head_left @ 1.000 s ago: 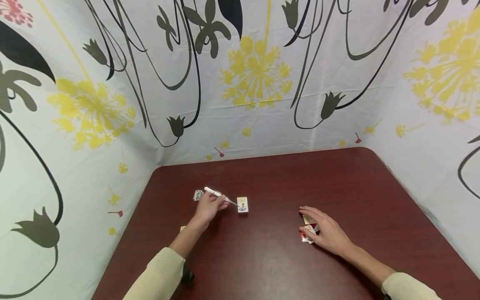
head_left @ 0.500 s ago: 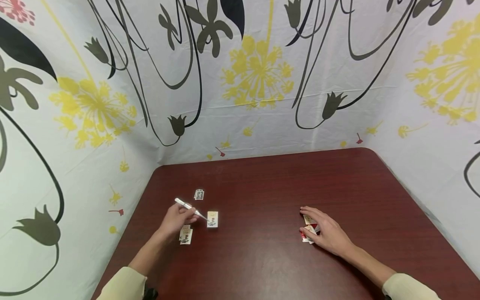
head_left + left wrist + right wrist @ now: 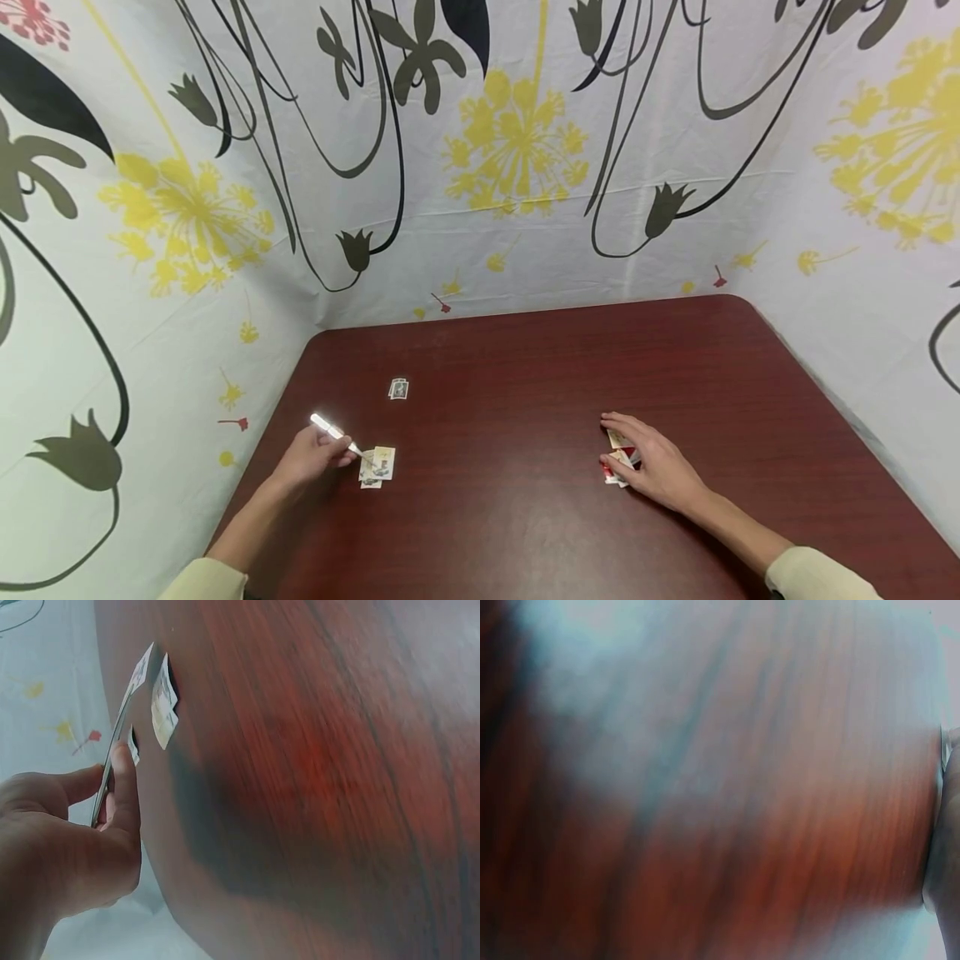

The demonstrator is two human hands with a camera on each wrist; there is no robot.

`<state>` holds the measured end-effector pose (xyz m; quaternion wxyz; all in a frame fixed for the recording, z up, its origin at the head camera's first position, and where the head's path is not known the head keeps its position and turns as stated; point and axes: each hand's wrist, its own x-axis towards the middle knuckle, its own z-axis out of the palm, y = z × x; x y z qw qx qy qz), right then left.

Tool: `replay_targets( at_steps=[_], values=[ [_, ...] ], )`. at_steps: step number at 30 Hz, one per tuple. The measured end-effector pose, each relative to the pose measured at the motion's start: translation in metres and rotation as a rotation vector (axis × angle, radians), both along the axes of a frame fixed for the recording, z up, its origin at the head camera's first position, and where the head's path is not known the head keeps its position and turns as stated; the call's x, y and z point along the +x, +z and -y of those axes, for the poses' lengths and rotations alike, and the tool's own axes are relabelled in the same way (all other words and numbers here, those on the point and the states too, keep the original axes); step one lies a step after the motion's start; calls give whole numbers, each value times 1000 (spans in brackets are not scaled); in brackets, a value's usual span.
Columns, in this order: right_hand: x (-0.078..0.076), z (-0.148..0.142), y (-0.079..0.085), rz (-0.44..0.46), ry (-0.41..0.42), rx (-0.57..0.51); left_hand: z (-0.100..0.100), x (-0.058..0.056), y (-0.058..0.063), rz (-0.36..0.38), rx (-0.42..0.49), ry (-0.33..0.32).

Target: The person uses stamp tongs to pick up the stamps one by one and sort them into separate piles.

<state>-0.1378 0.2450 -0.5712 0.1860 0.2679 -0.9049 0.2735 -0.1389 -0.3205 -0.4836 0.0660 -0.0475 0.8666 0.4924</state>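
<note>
Fingers of the left hand [image 3: 311, 457] pinch white tweezers [image 3: 339, 435] — the tips hold a small stamp [image 3: 383, 463] at lower left of the head view, over a second stamp [image 3: 368, 474] lying on the table [image 3: 525, 517]. In the left wrist view the held stamp [image 3: 163, 705] hangs at upper left. The right hand [image 3: 651, 462], fingers straight, rests flat on a little stamp pile [image 3: 617, 458] at lower right — a lone stamp [image 3: 398, 388] lies farther up.
</note>
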Motion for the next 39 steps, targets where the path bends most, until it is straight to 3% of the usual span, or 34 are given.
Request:
replay_targets(
  at_steps=[3, 6, 10, 15, 18, 19, 24, 26, 31, 39],
  values=[
    [1, -1, 0, 3, -2, -7, 6, 1, 1, 17, -21, -6],
    [1, -1, 0, 4, -4, -16, 11, 1, 3, 33, 13, -9],
    [0, -2, -1, 12, -7, -26, 15, -1, 11, 11, 20, -44],
    [0, -1, 0, 11, -3, -34, 16, -6, 23, -47, -177, -4],
    [-1, -2, 0, -4, 1, -43, 5, -13, 29, -81, -196, 37],
    [-1, -2, 1, -10, 5, -52, -2, -16, 30, -94, -171, 43],
    [-2, -2, 2, -16, 31, -111, -52, -33, 29, -109, 122, 27],
    [-2, -2, 4, 4, 35, -134, -78, -39, 25, -89, 247, 14],
    [-2, -4, 7, 48, 35, -146, -147, -51, 12, -24, 454, -34],
    [2, -10, 13, 70, 23, -123, -235, -57, -9, 58, 592, -106]
  ],
)
